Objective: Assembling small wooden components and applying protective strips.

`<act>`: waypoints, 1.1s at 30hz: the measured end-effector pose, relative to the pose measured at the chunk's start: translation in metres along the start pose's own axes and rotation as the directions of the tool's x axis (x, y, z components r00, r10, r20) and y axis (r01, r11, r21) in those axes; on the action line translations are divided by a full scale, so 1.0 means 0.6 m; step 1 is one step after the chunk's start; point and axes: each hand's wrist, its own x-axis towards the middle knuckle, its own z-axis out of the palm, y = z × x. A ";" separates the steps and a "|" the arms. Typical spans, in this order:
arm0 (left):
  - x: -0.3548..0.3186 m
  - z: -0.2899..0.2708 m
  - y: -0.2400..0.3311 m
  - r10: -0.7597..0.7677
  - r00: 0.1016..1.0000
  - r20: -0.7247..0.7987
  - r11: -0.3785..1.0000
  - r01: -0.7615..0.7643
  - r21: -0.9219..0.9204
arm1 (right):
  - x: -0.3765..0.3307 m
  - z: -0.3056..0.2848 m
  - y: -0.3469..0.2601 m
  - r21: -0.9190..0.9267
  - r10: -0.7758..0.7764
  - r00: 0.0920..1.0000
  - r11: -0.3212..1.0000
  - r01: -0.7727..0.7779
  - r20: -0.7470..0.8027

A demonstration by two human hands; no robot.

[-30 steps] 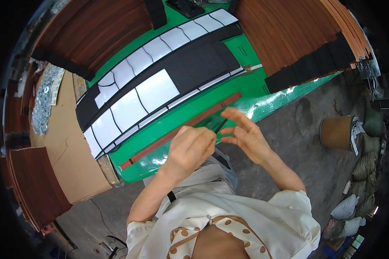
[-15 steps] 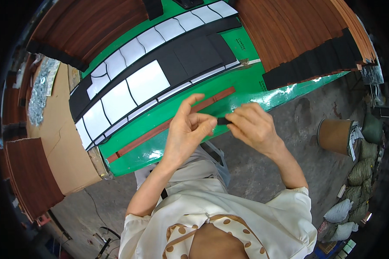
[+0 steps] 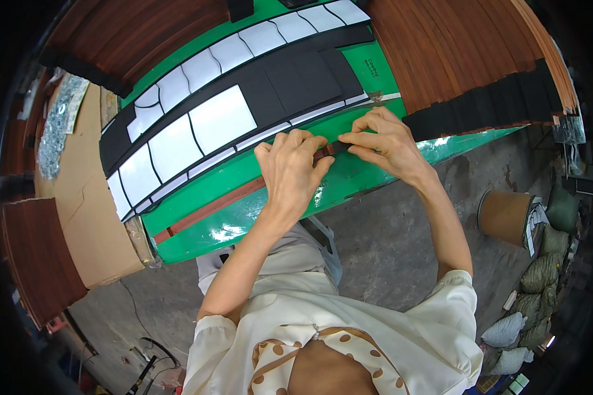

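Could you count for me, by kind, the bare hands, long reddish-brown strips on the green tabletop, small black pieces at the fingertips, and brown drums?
Left hand and right hand: 2
Reddish-brown strip: 1
Small black piece: 1
Brown drum: 1
Total: 5

Small dark lettering (image 3: 373,68) marks the green tabletop (image 3: 357,176)

Glossy green worktop (image 3: 344,175), long thin reddish-brown strip (image 3: 217,205), white rectangular panels (image 3: 221,118) lined in black, red-brown streaked boards (image 3: 454,49), cream blouse (image 3: 369,309), brown-dotted white collar (image 3: 367,355)
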 end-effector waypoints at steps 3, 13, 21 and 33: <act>0.000 0.006 -0.003 -0.010 1.000 -0.010 1.000 0.010 -0.017 | 0.003 0.004 0.003 0.015 -0.011 1.000 1.000 0.011 0.009; 0.002 0.005 0.000 -0.022 1.000 -0.004 1.000 0.022 -0.009 | 0.008 0.009 0.009 0.041 -0.078 0.997 0.996 0.078 -0.013; 0.001 0.006 -0.001 -0.015 1.000 -0.015 1.000 0.015 -0.011 | 0.009 0.006 0.010 -0.005 -0.047 0.998 0.999 0.047 0.033; 0.000 0.006 -0.003 0.035 0.999 -0.027 0.998 -0.036 -0.042 | 0.003 0.000 0.028 0.094 0.001 1.000 0.996 -0.002 0.013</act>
